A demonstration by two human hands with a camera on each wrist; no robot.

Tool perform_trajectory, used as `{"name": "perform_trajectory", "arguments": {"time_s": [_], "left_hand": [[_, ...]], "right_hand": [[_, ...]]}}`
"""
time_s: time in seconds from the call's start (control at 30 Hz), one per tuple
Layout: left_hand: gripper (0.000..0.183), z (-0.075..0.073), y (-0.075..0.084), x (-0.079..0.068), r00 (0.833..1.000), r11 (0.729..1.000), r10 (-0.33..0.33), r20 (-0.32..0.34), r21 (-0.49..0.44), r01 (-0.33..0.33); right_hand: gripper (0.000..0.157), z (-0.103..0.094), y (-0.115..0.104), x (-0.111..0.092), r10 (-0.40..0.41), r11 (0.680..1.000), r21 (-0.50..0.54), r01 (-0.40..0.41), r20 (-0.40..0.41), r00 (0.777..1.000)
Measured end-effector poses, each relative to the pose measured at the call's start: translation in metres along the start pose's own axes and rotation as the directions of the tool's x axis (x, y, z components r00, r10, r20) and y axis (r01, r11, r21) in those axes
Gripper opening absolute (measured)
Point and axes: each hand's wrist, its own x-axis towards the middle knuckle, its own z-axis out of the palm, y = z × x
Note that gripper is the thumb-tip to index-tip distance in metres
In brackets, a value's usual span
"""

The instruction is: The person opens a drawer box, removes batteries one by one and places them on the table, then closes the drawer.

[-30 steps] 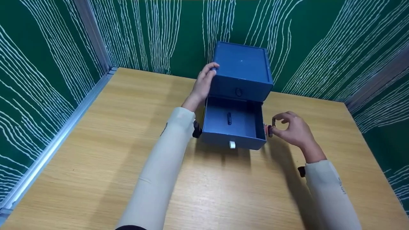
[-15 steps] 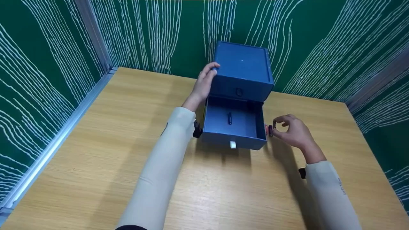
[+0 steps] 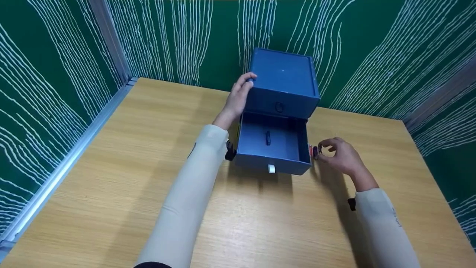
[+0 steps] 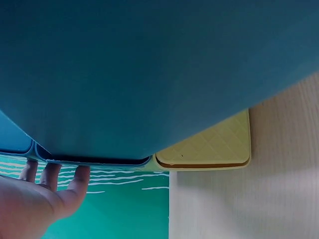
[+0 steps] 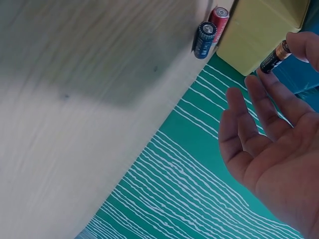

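Observation:
A blue drawer unit stands at the back, its middle drawer pulled out. Inside that drawer lies a dark battery. My left hand rests against the unit's upper left side, fingers fairly straight along the edge in the left wrist view. Right of the drawer, my right hand pinches a black and copper battery between thumb and index finger, the other fingers spread. Beside it, a dark blue battery and a red battery stand upright on the table, close together.
The unit's bottom drawer is yellow and sits under the open one. A light wooden table carries everything. Green walls with white lines rise behind and at both sides.
The right hand, with its pinched battery, has come down slightly beside the standing batteries. The left hand, the drawer and the battery in it keep their places.

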Motion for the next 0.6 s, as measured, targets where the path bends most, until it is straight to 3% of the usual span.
{"name": "perform_trajectory", "arguments": {"time_s": [0.6], "left_hand": [[0.030,-0.0008,-0.0009,0.0016,1.000,0.999,-0.014,-0.013,0.047,0.014]], "right_hand": [[0.048,0.0059,0.0099,0.0030,0.002,1.000,0.017,-0.003,0.035,0.999]]}}
